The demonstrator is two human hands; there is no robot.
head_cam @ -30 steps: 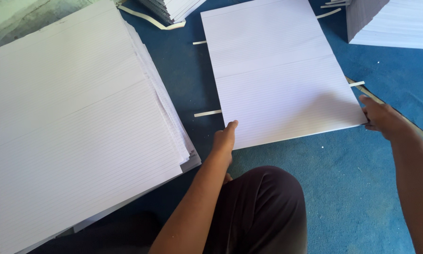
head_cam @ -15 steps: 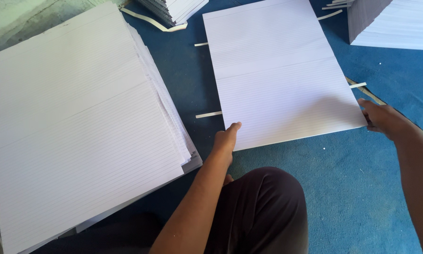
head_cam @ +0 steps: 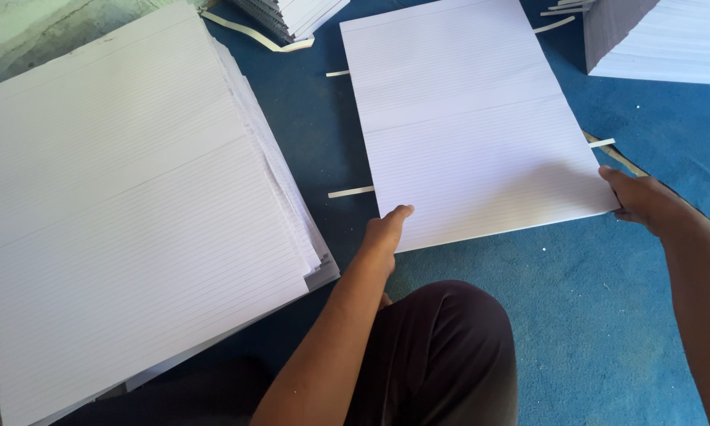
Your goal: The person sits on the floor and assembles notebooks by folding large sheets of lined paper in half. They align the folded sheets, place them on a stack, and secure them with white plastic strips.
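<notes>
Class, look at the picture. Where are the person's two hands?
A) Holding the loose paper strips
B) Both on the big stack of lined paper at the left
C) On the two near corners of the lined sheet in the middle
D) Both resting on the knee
C: the left hand holds the sheet at its near left corner, and the right hand holds its near right corner.

Soft, even daylight fills the scene, bright without harsh glare. The white ruled sheet [head_cam: 473,118] looks slightly washed out with a bluish tint, yet its lines stay readable. Shadows under the paper edges are faint. Focus is sharp throughout, with slight stretching at the edges.
</notes>
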